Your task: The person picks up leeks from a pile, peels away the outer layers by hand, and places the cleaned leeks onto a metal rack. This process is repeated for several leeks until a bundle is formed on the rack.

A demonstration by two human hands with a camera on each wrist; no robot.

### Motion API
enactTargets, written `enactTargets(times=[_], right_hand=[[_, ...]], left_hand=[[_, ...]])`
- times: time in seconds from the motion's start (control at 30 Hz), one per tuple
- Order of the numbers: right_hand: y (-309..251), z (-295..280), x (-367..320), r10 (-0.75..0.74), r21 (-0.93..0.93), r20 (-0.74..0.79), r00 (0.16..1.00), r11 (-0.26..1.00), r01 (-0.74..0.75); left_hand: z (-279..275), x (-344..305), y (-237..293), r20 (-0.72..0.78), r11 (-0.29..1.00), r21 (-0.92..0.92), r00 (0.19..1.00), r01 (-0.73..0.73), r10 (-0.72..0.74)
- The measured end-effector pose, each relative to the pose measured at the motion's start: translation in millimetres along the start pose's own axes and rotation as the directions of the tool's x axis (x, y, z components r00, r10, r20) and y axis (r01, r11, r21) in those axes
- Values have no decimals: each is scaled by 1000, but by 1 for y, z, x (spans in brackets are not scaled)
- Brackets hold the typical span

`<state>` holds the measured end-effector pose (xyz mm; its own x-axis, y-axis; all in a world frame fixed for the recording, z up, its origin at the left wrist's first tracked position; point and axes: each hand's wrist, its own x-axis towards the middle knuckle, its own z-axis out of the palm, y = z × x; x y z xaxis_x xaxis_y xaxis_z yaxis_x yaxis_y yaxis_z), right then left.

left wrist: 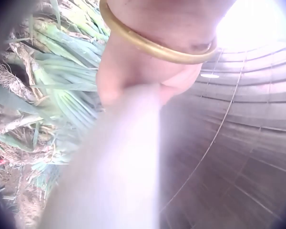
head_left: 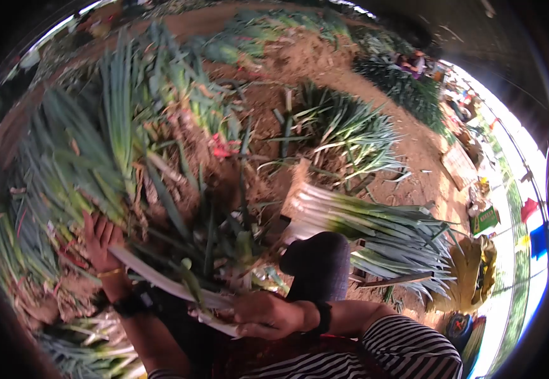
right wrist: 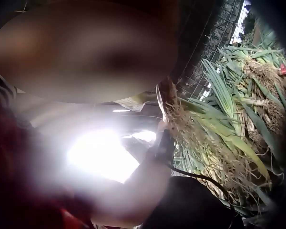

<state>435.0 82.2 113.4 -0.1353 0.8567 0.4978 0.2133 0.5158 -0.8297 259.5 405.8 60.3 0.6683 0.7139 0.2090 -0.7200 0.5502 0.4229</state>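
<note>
A long leek with a white stalk [head_left: 161, 278] lies slanting between both hands, low in the head view. My left hand [head_left: 104, 243], with a gold bracelet at the wrist, holds its upper left end. In the left wrist view the pale stalk [left wrist: 119, 167] runs blurred from the left hand [left wrist: 143, 76]. My right hand [head_left: 268, 314] is curled round the lower end, where a peeled strip of green leaf [head_left: 192, 284] hangs beside the stalk. Stringy roots [right wrist: 181, 124] show in the right wrist view; the right hand's fingers cannot be made out there.
Heaps of leeks [head_left: 78, 145] cover the left side. A stacked bundle of trimmed leeks [head_left: 363, 218] lies to the right of my knee [head_left: 318, 265]. More leeks [head_left: 350, 132] lie on bare soil [head_left: 325, 63] ahead, and a yellow-brown sack [head_left: 467, 275] is at the far right.
</note>
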Motion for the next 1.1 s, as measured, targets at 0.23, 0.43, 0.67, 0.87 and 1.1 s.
enactTargets(times=[0.23, 0.43, 0.67, 0.87, 1.1], right_hand=[[2, -15, -48, 267, -197, 93, 959, 949, -246], [80, 4, -52, 536, -713, 290, 793, 673, -194], [62, -9, 29, 288, -687, 4, 958, 697, -206], [69, -7, 72, 44, -849, -209, 977, 488, -203], [92, -17, 64, 162, -761, -311, 937, 547, -347]], left_hand=[[-16, -7, 50, -160, 963, 81, 950, -257, 267], [2, -11, 30, -443, 878, 215, 758, -428, 478], [29, -8, -1, -466, 841, 374, 705, -392, 535], [39, -3, -39, -357, 888, 323, 827, -327, 435], [56, -5, -69, -288, 907, 336, 890, -253, 355]])
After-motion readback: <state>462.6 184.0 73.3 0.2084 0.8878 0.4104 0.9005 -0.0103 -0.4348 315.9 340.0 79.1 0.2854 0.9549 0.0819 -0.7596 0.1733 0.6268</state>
